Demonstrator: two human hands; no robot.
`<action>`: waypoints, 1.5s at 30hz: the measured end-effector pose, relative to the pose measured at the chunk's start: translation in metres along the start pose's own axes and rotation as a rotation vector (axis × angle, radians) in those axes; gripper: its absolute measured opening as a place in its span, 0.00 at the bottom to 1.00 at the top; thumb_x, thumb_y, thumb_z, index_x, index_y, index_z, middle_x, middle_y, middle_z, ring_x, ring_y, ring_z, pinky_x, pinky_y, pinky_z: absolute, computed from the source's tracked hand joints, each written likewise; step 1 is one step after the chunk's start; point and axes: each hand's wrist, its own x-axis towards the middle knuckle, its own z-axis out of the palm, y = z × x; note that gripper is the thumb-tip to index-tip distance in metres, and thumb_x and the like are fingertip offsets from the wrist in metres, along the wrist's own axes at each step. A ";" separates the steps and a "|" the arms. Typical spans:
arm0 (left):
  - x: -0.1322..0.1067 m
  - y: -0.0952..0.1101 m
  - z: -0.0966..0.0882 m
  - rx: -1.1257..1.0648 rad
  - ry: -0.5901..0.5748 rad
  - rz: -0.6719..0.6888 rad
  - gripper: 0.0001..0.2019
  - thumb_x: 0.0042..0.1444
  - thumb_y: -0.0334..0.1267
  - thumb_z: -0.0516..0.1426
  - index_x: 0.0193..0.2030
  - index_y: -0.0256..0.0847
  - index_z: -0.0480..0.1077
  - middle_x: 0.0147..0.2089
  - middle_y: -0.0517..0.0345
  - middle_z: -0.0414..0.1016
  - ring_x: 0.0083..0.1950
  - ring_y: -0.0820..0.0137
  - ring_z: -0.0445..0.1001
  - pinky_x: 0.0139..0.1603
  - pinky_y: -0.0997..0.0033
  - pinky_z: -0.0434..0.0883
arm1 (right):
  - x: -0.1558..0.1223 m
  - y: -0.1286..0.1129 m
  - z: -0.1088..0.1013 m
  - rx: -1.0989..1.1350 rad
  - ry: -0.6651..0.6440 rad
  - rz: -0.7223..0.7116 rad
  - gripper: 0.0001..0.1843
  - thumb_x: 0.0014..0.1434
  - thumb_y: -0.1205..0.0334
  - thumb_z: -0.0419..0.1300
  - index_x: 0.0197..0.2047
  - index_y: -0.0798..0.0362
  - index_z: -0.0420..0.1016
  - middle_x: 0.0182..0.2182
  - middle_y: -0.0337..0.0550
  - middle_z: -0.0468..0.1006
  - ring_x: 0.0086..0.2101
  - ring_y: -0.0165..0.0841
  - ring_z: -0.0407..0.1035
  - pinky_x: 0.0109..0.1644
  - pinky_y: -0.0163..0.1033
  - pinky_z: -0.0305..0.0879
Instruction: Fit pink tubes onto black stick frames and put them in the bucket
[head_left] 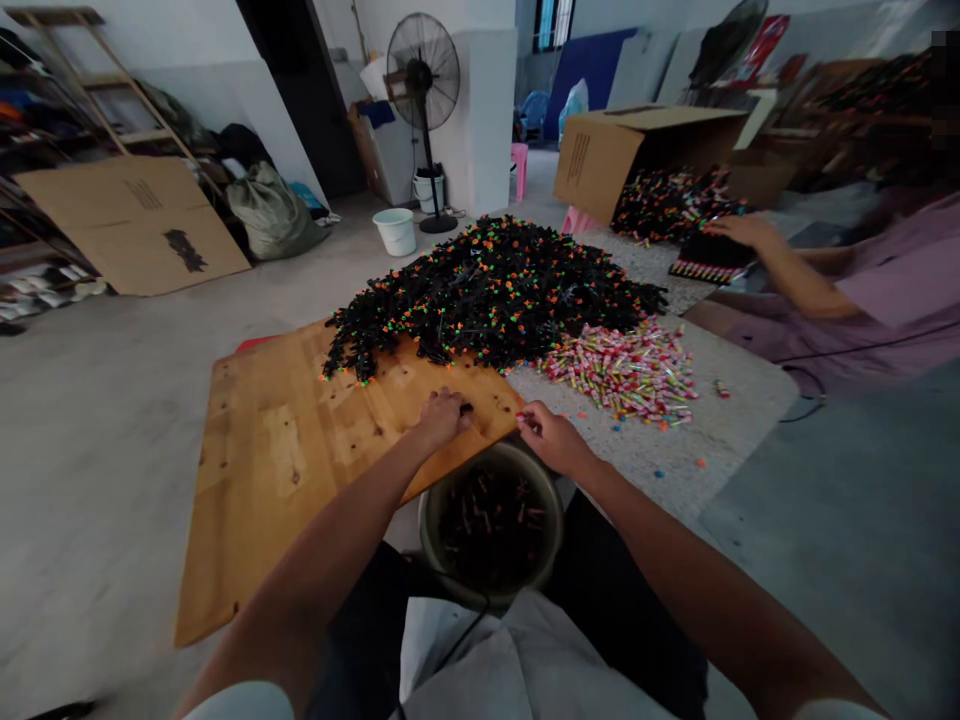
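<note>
Left hand (pixel 442 416) hovering at the wooden board (pixel 251 500), its grip clamping a small black piece (pixel 466 408), right hand (pixel 553 437) pinching a tiny red piece (pixel 520 415) by the board's edge, black pieces (pixel 495 290) lying heaped beyond, pink pieces (pixel 622 370) covering part of the table (pixel 731 430), bucket (pixel 556 505) standing below.

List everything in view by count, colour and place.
Wooden board: one, brown, left
Speckled table: one, grey, right
Heaped pieces: many, black with orange and green, across both
Small tubes: many, pink and yellow, right of heap
Round tub: one, olive, below board edge
Open carton: one, brown, back right
Flat cardboard: one, brown, far left
Sack: one, greyish green, beside cardboard
Standing fan: one, dark, back
Buckets: two, whitish, by fan
Panel: one, blue, back
Co-worker: one, pinkish clothing, right
Background clutter: uncounted, too dim
Left hand: one, bare, on board, holding dark piece
Right hand: one, bare, at board corner, holding red piece
</note>
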 end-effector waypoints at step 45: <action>-0.145 0.048 -0.029 -0.097 0.549 0.449 0.17 0.73 0.44 0.54 0.61 0.44 0.78 0.48 0.48 0.83 0.47 0.60 0.77 0.49 0.56 0.70 | -0.087 -0.079 -0.008 0.583 -0.021 -0.083 0.11 0.63 0.53 0.65 0.46 0.49 0.81 0.38 0.44 0.83 0.41 0.39 0.77 0.43 0.41 0.74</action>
